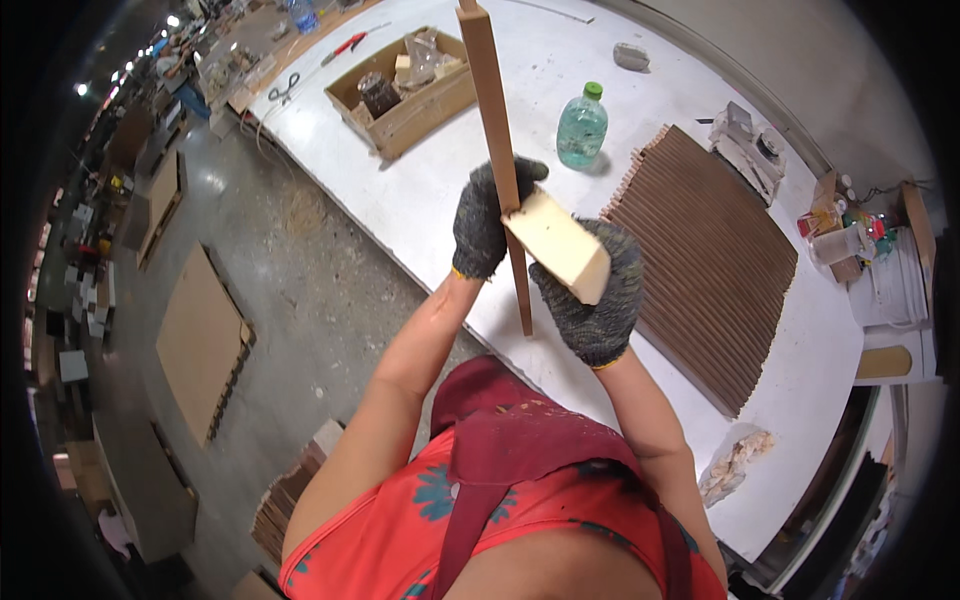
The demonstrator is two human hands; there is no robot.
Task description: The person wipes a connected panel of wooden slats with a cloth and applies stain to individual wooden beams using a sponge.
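My left hand, in a dark knitted glove, is closed round a long brown wooden strip that stands tilted above the white table. In my right hand, gloved the same way, is a pale yellow foam block. One end of the block touches the strip just beside my left hand. Right of my hands lies a broad row of similar brown strips, set side by side on the table.
Beyond my hands stand a clear bottle with a green cap and a cardboard tray of odds and ends. Scissors lie at the table's left edge. A crumpled rag is near right. Flat boards rest low on the left.
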